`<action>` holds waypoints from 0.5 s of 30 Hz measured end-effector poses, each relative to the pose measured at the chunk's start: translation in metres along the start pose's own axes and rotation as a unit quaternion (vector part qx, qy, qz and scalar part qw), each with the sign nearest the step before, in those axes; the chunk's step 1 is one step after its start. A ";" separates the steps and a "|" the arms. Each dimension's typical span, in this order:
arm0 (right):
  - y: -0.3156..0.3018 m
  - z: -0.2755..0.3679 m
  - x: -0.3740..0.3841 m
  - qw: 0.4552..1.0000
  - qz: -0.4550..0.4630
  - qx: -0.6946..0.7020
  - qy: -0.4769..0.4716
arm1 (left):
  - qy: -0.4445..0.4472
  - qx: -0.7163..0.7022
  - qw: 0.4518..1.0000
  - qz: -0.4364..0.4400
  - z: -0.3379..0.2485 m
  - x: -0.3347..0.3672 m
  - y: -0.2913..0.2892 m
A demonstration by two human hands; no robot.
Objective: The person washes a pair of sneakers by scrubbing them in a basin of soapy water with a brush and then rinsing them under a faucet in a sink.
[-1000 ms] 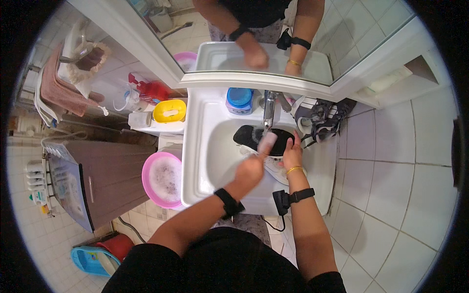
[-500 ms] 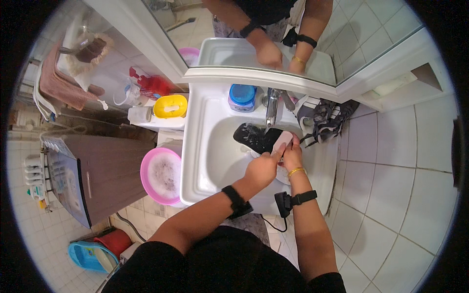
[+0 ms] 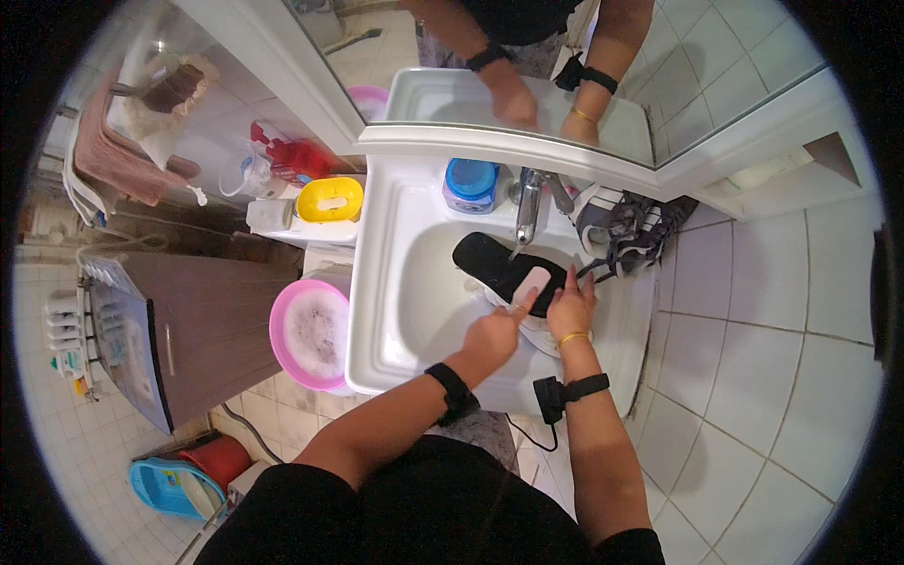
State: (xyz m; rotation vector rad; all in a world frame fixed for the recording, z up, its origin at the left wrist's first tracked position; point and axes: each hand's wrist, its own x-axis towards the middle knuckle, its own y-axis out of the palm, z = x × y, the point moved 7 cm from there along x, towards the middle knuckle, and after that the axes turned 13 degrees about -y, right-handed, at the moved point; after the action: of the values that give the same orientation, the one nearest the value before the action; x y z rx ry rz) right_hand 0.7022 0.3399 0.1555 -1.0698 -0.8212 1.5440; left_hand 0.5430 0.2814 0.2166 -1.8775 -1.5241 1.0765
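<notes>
A black insole (image 3: pixel 485 259) lies slantwise in the white sink (image 3: pixel 414 311), under the tap (image 3: pixel 529 212), from which water runs onto it. My left hand (image 3: pixel 492 337) grips a pale pink oblong brush (image 3: pixel 532 284) pressed on the insole; its underside is hidden. At the insole's right end, my right hand (image 3: pixel 572 309) holds the edge, fingertips on the black surface. Something white (image 3: pixel 541 334), partly covered by the insole and my hands, lies beneath; I cannot tell what it is.
A blue-lidded tub (image 3: pixel 470 185) stands on the sink's back rim, with grey-and-white sneakers (image 3: pixel 621 226) at the back right. A pink basin (image 3: pixel 315 336) of foamy water sits left of the sink. Behind it are a yellow soap dish (image 3: pixel 330 200) and a red bottle (image 3: pixel 301 162).
The brush and my left hand have shifted down and left along the insole. The white suds on the insole have gone. My right hand's fingers have spread more over its end.
</notes>
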 end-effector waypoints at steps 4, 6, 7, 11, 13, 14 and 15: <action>0.008 -0.002 0.000 0.998 0.047 0.031 0.018 | -0.060 0.046 0.997 -0.006 0.036 0.026 0.002; 0.011 -0.002 -0.002 0.997 0.048 0.058 0.025 | -0.110 0.060 0.992 -0.012 0.063 0.041 0.010; 0.004 0.007 -0.003 0.998 0.008 0.059 -0.010 | -0.165 0.030 0.985 0.031 0.071 0.046 0.004; -0.055 0.077 -0.009 0.992 0.113 -0.029 -0.040 | -0.138 -0.024 0.990 0.010 0.063 0.028 -0.008; -0.052 0.062 -0.002 0.988 0.101 -0.095 -0.067 | -0.043 -0.011 0.999 0.022 0.010 0.001 -0.006; -0.044 0.054 0.003 0.991 0.075 -0.073 -0.086 | -0.040 -0.010 0.999 0.028 0.005 -0.005 -0.003; -0.039 0.044 0.007 0.992 0.048 -0.054 -0.102 | -0.034 -0.010 0.999 0.035 0.001 -0.006 0.000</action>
State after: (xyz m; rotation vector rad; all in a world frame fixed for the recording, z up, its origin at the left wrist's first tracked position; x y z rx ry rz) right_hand 0.6750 0.3565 0.2049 -1.0536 -1.0153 1.7275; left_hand 0.5418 0.2755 0.2179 -1.9401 -1.5219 1.1710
